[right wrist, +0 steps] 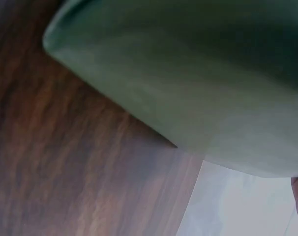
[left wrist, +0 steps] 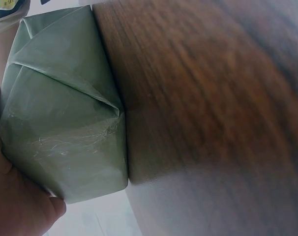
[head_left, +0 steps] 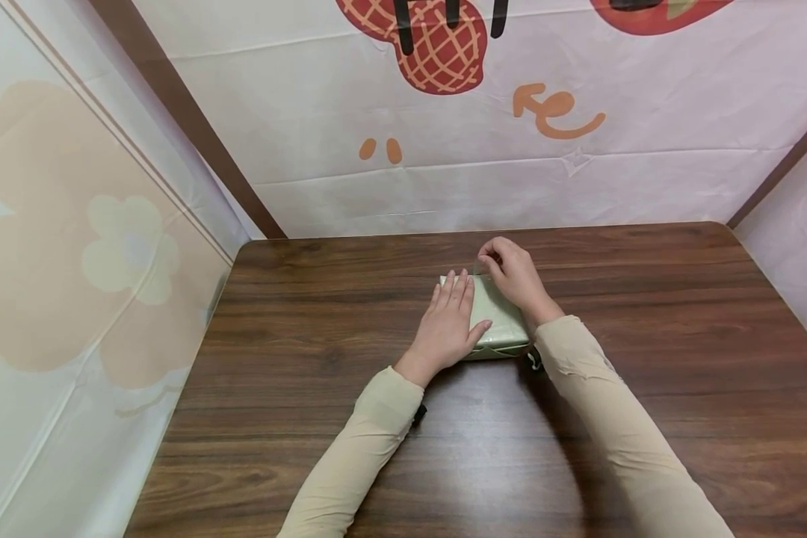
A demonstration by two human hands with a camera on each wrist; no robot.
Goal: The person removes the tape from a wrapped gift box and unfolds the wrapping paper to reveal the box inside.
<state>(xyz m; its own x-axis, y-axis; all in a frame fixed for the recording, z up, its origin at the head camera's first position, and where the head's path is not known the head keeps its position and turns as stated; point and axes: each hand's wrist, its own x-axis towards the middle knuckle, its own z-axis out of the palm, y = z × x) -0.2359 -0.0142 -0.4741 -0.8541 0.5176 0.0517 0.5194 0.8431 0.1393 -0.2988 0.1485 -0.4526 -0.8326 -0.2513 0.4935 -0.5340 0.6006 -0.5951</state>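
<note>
Firstly, the green parcel (head_left: 501, 317): from my head view, it is lying on the brown wood-grain table (head_left: 296, 336), toward the far edge, with a patterned cloth backdrop (head_left: 309, 112) hanging beyond.
My left hand (head_left: 447, 329): it is resting over the parcel's left part, fingers straight, thumb spreading wide, gripping nothing; I judge it is steadying the parcel from above.
My right hand (head_left: 514, 276): it is bending over the far edge, thumb and fingers curling together, seemingly pinching a thin clear strip (head_left: 477, 266), perhaps tape; so slight a thing is probably needing fingertips.
Folded end, left wrist view: creased wrapping is forming triangular flaps, and my thumb is lying along one edge, likely helping the palm brace it.
Blurred corner, right wrist view: the parcel is filling the upper right; only a sliver of skin is showing, so this view is hiding my grip.
</note>
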